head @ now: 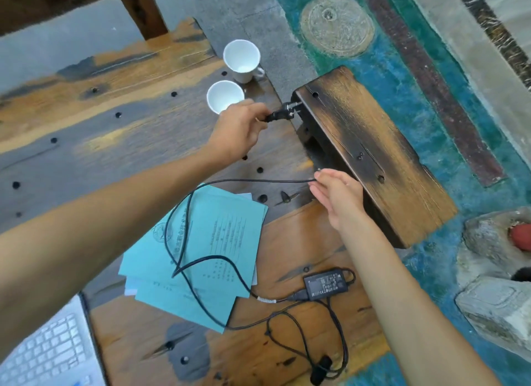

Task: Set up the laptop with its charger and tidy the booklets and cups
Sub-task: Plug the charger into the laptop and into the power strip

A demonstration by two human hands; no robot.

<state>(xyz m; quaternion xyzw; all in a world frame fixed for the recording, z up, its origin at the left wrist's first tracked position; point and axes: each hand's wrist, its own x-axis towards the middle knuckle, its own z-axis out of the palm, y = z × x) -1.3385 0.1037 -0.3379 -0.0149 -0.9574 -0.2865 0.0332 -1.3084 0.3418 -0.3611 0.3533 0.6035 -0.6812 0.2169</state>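
Left hand (pixel 238 130) grips plug (pixel 280 115) beyond table (pixel 86 121) edge.

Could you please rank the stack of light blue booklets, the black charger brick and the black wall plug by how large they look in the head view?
1. Stack of light blue booklets
2. Black charger brick
3. Black wall plug, partly covered by the left hand, so its full size is unsure.
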